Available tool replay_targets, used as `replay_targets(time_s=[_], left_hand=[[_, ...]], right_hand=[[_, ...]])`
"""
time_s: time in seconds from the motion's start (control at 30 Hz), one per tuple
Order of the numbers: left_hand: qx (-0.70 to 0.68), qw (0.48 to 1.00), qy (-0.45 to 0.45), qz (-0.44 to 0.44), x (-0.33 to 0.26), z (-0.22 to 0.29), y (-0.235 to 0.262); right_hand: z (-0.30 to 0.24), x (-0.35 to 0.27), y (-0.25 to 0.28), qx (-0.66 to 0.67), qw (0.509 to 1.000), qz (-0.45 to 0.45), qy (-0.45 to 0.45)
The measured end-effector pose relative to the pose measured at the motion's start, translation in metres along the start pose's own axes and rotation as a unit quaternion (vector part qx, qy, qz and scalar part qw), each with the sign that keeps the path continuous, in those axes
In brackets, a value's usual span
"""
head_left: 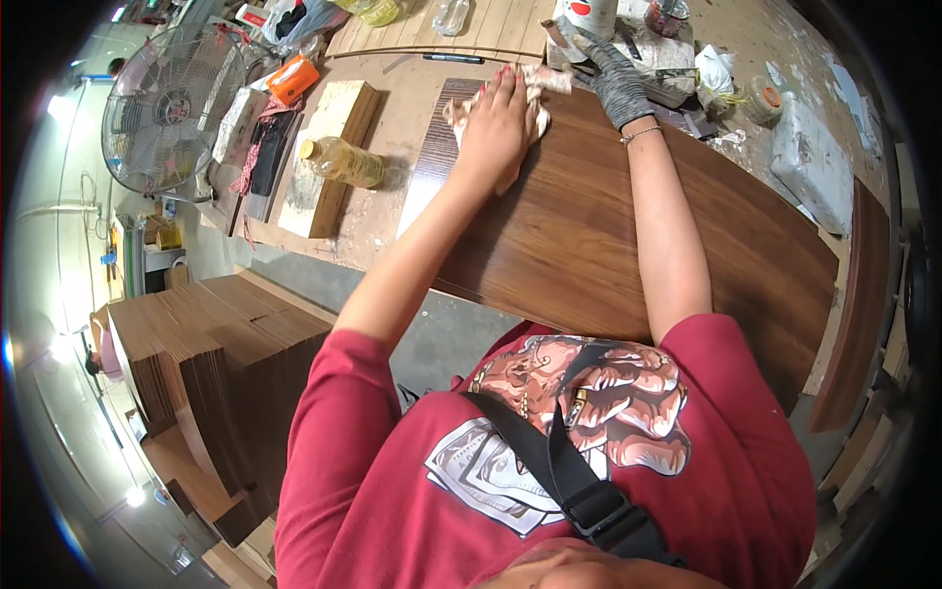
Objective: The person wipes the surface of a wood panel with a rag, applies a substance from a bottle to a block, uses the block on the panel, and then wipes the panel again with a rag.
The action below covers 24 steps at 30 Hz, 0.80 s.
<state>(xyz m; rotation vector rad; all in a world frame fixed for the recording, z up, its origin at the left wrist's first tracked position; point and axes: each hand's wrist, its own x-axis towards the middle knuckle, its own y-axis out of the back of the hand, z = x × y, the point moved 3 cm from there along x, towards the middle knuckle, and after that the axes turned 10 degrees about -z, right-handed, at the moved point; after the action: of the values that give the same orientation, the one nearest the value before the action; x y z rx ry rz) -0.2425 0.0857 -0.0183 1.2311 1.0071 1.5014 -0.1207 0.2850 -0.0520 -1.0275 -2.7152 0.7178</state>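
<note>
My bare left hand point(497, 123) presses a crumpled, pale patterned rag point(538, 110) onto the far left part of a dark brown wood-grain panel point(579, 216). The rag bunches out around the fingers, and one end trails right along the panel's far edge. My right hand point(620, 83), in a grey knit glove, reaches past that edge with its fingers stretched toward a white container point(589, 15). Nothing held shows clearly in it. A black marker pen point(453, 59) lies beyond the rag.
A bottle of yellow liquid point(343, 163) lies across a wooden block point(329, 157) left of the panel. A fan point(175, 108) stands farther left. Stacked brown boards point(211, 344) rise at lower left. Cans, a jar point(763, 100) and a white box point(812, 162) crowd the right side.
</note>
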Motion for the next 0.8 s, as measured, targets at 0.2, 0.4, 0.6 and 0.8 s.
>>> replay_targets(time_s=[0.2, 0.4, 0.6, 0.8], left_hand=[[-0.064, 0.996, 0.009, -0.06, -0.004, -0.001, 0.008], [-0.11, 0.982, 0.06, -0.143, -0.127, 0.036, 0.071], [-0.125, 0.968, 0.141, -0.168, -0.213, 0.057, 0.097], [-0.188, 0.969, 0.129, -0.098, -0.251, 0.056, 0.094]], right_hand=[[0.003, 0.0, 0.013, -0.18, 0.98, -0.012, 0.077], [0.004, 0.0, 0.009, 0.05, 0.997, -0.049, 0.013], [0.004, 0.0, 0.017, -0.126, 0.985, -0.078, 0.091], [0.003, 0.008, 0.054, -0.231, 0.963, -0.087, 0.106]])
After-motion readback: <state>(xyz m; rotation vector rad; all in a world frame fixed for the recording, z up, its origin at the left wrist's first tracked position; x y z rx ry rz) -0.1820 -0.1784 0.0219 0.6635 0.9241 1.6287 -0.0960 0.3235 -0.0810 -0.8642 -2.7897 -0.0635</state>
